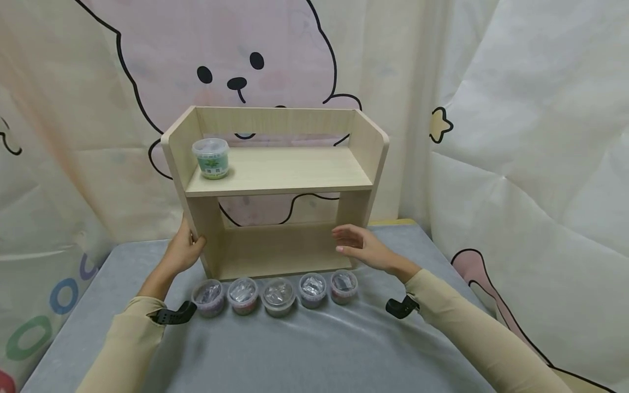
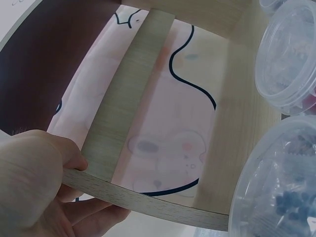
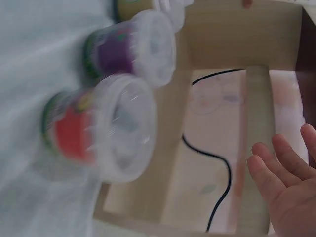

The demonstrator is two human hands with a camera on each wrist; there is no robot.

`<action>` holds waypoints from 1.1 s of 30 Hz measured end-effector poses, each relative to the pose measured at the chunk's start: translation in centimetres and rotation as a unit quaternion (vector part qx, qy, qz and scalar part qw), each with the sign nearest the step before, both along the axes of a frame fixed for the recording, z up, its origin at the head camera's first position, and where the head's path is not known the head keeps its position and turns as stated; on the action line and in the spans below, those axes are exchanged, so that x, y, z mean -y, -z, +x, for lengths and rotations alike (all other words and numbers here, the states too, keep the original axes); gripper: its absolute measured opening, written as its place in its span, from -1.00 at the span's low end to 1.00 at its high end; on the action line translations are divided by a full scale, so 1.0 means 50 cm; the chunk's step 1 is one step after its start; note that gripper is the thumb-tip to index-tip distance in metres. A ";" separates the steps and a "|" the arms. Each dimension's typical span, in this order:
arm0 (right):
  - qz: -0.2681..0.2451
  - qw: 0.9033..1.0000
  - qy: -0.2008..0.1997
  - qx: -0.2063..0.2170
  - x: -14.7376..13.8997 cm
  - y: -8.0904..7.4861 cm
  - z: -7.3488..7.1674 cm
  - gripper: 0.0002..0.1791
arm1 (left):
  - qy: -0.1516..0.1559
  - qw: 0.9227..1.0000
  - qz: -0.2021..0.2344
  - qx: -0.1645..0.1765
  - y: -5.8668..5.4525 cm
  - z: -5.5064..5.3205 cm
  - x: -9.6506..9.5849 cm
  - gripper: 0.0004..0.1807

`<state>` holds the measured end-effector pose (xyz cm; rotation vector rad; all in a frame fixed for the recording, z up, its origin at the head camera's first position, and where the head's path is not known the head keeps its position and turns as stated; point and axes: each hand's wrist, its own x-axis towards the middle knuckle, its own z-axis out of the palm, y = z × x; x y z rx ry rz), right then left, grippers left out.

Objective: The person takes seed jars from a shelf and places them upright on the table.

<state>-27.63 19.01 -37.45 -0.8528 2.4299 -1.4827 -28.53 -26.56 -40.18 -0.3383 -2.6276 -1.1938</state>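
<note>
A pale wooden two-tier shelf (image 1: pixel 280 169) stands on the table. My left hand (image 1: pixel 184 248) grips the edge of its left side panel, the thumb inside and the fingers outside, as the left wrist view also shows. My right hand (image 1: pixel 366 248), fingers spread and holding nothing, hovers before the shelf's right side. A lidded tub (image 1: pixel 212 158) with a green label sits at the left of the upper tier. Along the shelf's front stand several lidded tubs (image 1: pixel 278 297) in a row. A red one (image 3: pixel 98 128) and a purple one (image 3: pixel 128 52) show in the right wrist view.
A blue-grey cloth (image 1: pixel 295 349) covers the table. Behind the shelf hangs a pale curtain (image 1: pixel 383 65) with a cartoon bear, and another drape (image 1: pixel 530 164) hangs along the right side. Each wrist wears a black band (image 1: pixel 174 315).
</note>
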 end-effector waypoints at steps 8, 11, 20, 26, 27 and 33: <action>-0.002 1.000 -0.019 -0.010 0.045 -0.039 -0.004 -0.46 | -0.009 1.000 -0.012 -0.006 -0.004 0.003 -0.002 -0.13; -0.006 1.000 -0.024 -0.010 0.060 -0.049 -0.003 -0.45 | -0.009 1.000 -0.016 -0.006 -0.005 0.004 -0.002 -0.14; -0.026 0.998 -0.050 -0.028 0.111 -0.082 -0.002 -0.48 | -0.001 1.000 -0.014 -0.015 -0.003 0.001 -0.001 -0.11; -0.040 0.996 -0.070 -0.038 0.143 -0.108 -0.004 -0.48 | -0.005 1.000 -0.016 -0.017 -0.001 -0.004 0.000 -0.14; -0.042 0.996 -0.072 -0.037 0.149 -0.113 -0.004 -0.48 | -0.007 1.000 -0.017 -0.017 -0.001 -0.004 0.000 -0.15; -0.043 0.993 -0.090 -0.059 0.178 -0.141 -0.012 -0.50 | -0.007 1.000 -0.011 -0.016 0.001 -0.003 0.001 -0.15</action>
